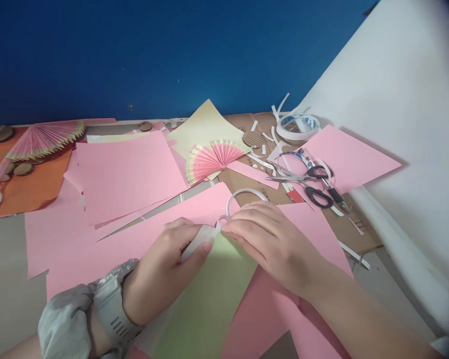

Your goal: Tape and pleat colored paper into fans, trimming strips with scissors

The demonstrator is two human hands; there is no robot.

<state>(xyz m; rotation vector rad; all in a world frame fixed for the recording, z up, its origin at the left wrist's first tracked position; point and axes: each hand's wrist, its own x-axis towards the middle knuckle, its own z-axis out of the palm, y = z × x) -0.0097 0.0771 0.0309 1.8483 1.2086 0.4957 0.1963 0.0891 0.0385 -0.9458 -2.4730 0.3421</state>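
One left hand (176, 252) grasping paper (205, 299), right hand (271, 244) holding tape (247, 190), fan (227, 153) on yellow sheet (208, 122)

From where I am standing, a deep blue wall (164, 55) is stretching from ten to one o'clock, showing a few small marks. Around two o'clock, a smooth white wall or panel (404, 75) is slanting in, meeting the blue near one. Below, a flat grey work surface (5, 269) is showing at eight and four o'clock. Soft light is brightening the blue wall's lower middle, while its top is looking darker.
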